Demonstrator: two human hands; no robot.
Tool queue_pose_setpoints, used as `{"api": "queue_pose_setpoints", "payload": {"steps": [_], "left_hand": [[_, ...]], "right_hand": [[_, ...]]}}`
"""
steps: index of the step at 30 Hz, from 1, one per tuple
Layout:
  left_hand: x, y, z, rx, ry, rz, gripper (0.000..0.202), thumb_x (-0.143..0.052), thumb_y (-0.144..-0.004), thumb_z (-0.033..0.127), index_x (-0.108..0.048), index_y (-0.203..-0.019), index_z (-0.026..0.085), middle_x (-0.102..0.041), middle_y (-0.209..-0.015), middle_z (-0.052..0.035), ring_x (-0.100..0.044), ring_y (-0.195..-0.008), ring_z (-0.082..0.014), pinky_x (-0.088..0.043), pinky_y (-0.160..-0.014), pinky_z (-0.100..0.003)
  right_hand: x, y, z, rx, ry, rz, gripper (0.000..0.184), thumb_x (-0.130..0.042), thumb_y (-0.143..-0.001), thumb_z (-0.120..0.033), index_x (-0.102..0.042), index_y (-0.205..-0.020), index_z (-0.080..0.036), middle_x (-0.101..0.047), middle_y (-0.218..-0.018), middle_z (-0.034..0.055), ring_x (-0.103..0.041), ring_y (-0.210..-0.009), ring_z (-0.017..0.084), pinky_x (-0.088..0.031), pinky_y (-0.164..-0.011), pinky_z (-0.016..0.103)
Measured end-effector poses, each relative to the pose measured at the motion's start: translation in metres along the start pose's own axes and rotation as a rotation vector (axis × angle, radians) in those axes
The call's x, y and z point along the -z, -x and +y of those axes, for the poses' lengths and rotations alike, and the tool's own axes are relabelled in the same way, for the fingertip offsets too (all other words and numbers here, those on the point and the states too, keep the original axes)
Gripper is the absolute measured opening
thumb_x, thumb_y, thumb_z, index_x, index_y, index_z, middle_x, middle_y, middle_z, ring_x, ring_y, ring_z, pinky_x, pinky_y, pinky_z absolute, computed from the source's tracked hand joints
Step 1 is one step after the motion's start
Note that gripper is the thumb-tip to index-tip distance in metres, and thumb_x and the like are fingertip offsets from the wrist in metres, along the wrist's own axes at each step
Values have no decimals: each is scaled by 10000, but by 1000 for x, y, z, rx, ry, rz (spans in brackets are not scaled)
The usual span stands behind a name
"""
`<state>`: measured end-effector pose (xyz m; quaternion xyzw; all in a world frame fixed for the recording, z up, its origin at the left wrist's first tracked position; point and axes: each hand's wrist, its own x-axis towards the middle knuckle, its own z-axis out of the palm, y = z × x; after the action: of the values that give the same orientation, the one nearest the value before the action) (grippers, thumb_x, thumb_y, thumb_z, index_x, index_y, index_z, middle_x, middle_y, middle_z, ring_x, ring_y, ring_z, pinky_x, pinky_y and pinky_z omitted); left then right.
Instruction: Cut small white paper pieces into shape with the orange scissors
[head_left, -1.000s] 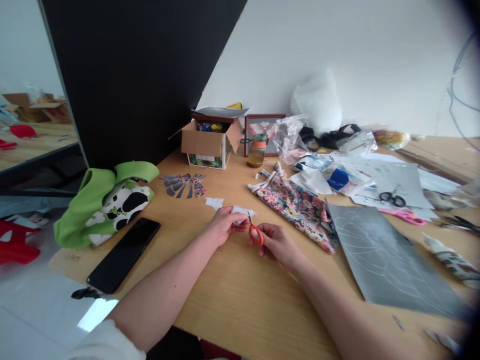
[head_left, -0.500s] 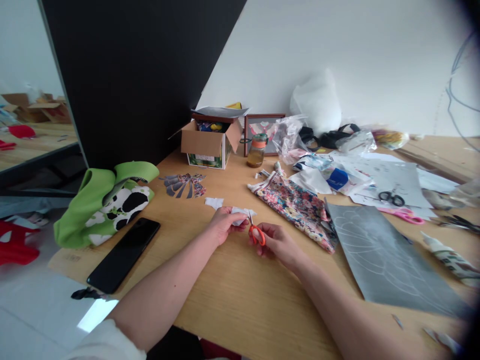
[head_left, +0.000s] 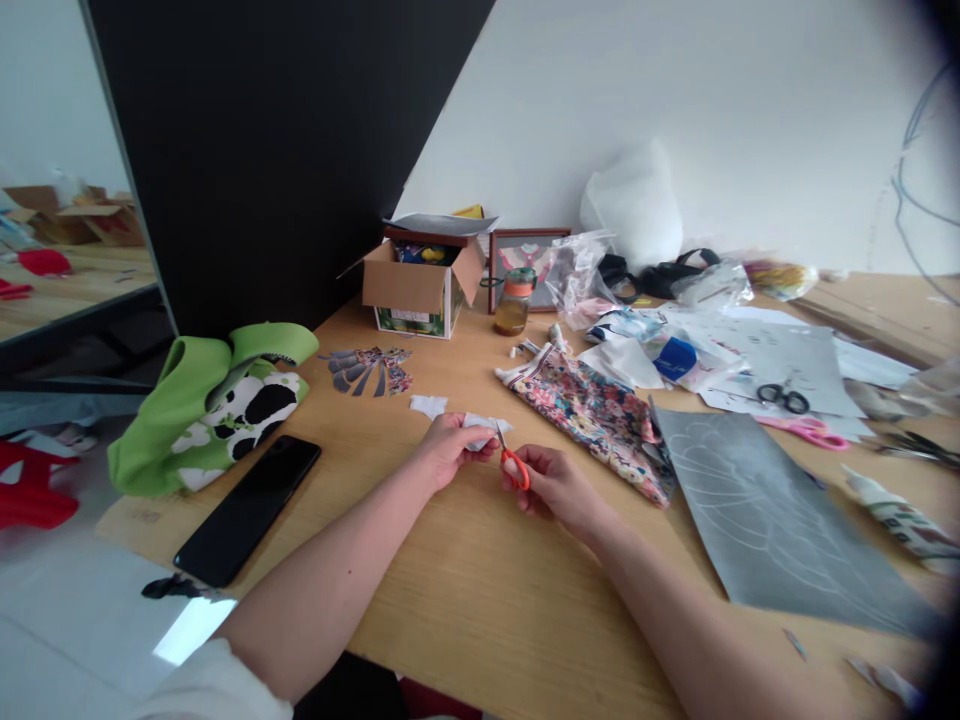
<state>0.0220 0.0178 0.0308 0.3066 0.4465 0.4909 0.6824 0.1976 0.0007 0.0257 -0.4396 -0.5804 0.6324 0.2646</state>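
Taking the floral cloth (head_left: pixel 581 415) as the landmark, the wooden table (head_left: pixel 480 610) is stretching bare along its near side. A black phone (head_left: pixel 247 510) is lying well to the cloth's left, and a grey sheet (head_left: pixel 780 520) bearing pale drawn lines is lying just to its right, showing no cuts along those lines.

Near the cloth's left side, the right hand (head_left: pixel 551 483) is gripping the orange-handled scissors (head_left: pixel 516 470), with fingers curled through and around the handles. Further left, the left hand (head_left: pixel 452 447) is pinching a small white piece (head_left: pixel 480 423) between thumb and fingers, and the blades are pointing at its right edge; whether they are biting into it is too small to tell.

Cutting seems to be under way: this piece is looking unfinished, though how much is remaining is not showing. A second white piece (head_left: pixel 428 405) is lying loose beyond the left hand, to the cloth's left, apparently separated already. Past it, grey and floral petal shapes (head_left: pixel 367 371) are lying fanned out, seemingly cut.

Beyond the cloth, a jar (head_left: pixel 514 308) is standing upright, with an open cardboard box (head_left: pixel 409 285) sitting to its left.
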Motion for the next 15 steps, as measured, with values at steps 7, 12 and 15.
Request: {"api": "queue_pose_setpoints", "payload": {"steps": [7,12,15], "left_hand": [[-2,2,3,19,9,8,146,-794,-540,138,-691,-633,93,-658,-602,-52,-580,-570,-110,-443,-593,-245],[-1,1,3,27,-18,14,175,-815,-544,158,-689,-648,96,-660,-602,-47,-584,-552,-108,-453,-595,-249],[0,0,2,27,-29,21,175,-814,-551,163,-690,-655,98,-665,-610,-52,-592,-560,-114,-458,-598,-253]], "right_hand": [[0,1,-1,-21,3,13,492,-672,-722,-659,-538,-716,-186,-520,-489,-44,-418,-393,78,-238,-382,204],[0,2,-2,-19,10,2,507,-667,-722,-670,-545,-729,-178,-531,-502,-37,-423,-397,74,-237,-378,198],[0,2,-3,-21,32,2,521,-657,-722,-683,-551,-731,-173,-537,-495,-31,-420,-390,71,-225,-369,195]]}}
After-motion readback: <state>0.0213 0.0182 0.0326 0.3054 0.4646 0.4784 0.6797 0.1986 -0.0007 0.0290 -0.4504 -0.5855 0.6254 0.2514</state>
